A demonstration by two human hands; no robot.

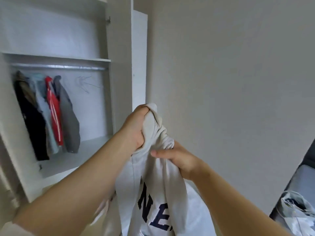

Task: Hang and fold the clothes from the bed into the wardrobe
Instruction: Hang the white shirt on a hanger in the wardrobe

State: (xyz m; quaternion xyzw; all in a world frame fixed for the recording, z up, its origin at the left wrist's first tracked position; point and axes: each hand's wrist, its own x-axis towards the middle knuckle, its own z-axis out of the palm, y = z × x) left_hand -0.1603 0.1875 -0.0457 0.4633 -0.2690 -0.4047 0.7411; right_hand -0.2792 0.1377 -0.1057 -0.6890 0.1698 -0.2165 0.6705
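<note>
Left grip (136,126) and right grip (177,159) clamp the bunched sweatshirt (153,184), its lettering (144,204) cut off below.

We face the wardrobe (119,82), which stands at the left, with the wall (230,82) to its right. Inside it a shelf (56,57) runs across, and the rail (59,66) lies just under that shelf. Several garments (51,113) hang together at the rail's left end. Bare hangers (85,84) hang to their right, apart from them. In front of the wardrobe's right edge we hold a sweatshirt (153,184). Our left hand (134,128) grips its top, and our right hand (179,160) grips it just below and to the right. The bed (303,176) lies at the lower right, behind the sweatshirt. A heap of clothes (293,210) lies on it, at the bed's edge nearest the sweatshirt.
</note>
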